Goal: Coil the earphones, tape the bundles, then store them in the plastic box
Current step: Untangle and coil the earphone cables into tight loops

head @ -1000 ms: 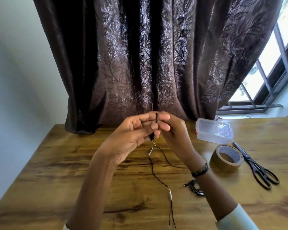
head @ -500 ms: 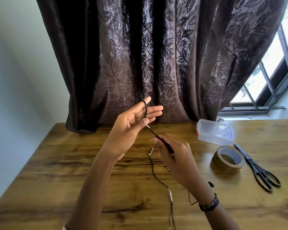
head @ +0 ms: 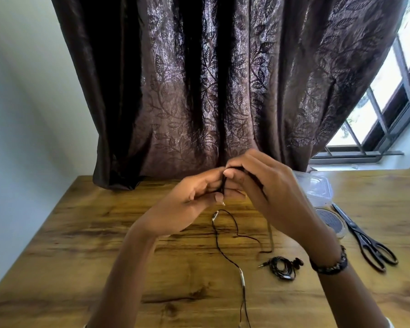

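Both hands meet above the wooden table (head: 100, 252). Black earphone cable is looped around the fingers of my left hand (head: 187, 204), and its metal plug tip pokes out below them. My right hand (head: 265, 192) pinches the same cable against the left fingers. A loose black earphone cable (head: 225, 247) with an inline piece lies on the table under the hands and runs off the near edge. A coiled earphone bundle (head: 283, 267) lies near my right wrist. The clear plastic box (head: 317, 188) sits closed at the right, partly hidden by my right hand.
A roll of brown tape (head: 331, 221) lies flat just in front of the box. Black scissors (head: 367, 242) lie to its right. A dark patterned curtain (head: 223, 91) hangs behind the table, with a window (head: 388, 102) at the right.
My right hand has risen from below and come back up to the left fingers, carrying cable with it. The left hand's fingers have curled from straight to bent.
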Action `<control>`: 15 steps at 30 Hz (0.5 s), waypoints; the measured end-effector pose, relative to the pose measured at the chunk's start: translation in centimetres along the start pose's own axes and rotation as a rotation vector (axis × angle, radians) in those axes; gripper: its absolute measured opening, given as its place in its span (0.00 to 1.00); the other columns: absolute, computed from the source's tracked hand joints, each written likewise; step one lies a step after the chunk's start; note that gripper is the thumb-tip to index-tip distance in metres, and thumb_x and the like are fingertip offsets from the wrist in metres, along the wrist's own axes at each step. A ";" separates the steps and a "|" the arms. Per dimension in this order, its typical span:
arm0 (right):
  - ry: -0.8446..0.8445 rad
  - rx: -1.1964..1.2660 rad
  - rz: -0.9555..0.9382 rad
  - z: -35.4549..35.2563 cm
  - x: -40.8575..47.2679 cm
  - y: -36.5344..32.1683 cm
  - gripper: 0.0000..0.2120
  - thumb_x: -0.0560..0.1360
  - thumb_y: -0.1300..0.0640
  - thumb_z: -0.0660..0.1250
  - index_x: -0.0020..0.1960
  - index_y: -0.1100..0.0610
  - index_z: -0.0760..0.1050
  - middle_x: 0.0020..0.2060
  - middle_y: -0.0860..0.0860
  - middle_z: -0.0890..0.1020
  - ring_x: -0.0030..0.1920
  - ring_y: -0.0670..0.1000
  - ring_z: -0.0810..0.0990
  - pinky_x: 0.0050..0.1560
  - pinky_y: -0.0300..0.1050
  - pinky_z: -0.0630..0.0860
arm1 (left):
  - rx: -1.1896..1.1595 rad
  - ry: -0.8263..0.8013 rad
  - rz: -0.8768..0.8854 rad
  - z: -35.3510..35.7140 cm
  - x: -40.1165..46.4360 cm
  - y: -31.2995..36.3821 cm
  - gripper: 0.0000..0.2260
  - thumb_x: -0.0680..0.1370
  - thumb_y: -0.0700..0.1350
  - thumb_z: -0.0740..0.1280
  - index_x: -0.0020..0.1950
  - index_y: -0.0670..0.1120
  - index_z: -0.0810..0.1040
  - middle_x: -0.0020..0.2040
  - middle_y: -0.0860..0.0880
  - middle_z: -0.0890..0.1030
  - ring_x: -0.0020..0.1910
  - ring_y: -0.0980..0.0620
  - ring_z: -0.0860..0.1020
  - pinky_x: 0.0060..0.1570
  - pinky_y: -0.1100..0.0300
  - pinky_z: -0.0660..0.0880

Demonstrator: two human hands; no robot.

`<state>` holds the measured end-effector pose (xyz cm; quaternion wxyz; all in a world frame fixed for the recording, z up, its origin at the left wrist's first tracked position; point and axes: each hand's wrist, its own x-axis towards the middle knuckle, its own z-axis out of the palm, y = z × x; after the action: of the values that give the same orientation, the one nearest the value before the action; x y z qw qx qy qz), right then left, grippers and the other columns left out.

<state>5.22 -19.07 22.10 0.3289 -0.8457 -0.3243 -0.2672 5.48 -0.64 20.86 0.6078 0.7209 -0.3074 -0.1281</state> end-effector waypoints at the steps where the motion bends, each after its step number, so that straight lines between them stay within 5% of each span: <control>1: 0.004 0.007 -0.013 -0.2 0.3 0.0 0.07 0.81 0.55 0.62 0.52 0.56 0.77 0.44 0.44 0.76 0.42 0.46 0.77 0.41 0.44 0.76 | -0.001 -0.007 0.015 0.0 -0.1 0.2 0.16 0.79 0.29 0.57 0.67 0.38 0.69 0.58 0.47 0.81 0.60 0.50 0.78 0.63 0.59 0.72; 8: 0.031 0.093 -0.066 -1.1 1.2 0.3 0.05 0.79 0.61 0.65 0.49 0.61 0.78 0.43 0.48 0.78 0.44 0.46 0.77 0.47 0.33 0.71 | -0.113 0.040 0.047 0.2 -0.3 0.9 0.15 0.81 0.38 0.55 0.66 0.39 0.71 0.50 0.45 0.83 0.40 0.55 0.75 0.48 0.63 0.74; 15: 0.035 0.245 -0.017 -0.8 1.4 1.2 0.05 0.79 0.61 0.64 0.49 0.58 0.79 0.43 0.46 0.79 0.45 0.44 0.79 0.48 0.33 0.71 | -0.212 0.048 0.073 0.2 -0.3 1.2 0.13 0.79 0.40 0.57 0.60 0.41 0.76 0.41 0.50 0.83 0.34 0.59 0.75 0.39 0.68 0.73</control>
<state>6.79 -19.82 23.06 0.4330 -0.7916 -0.3559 -0.2432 4.82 -0.75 21.88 0.6923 0.6437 -0.3032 -0.1204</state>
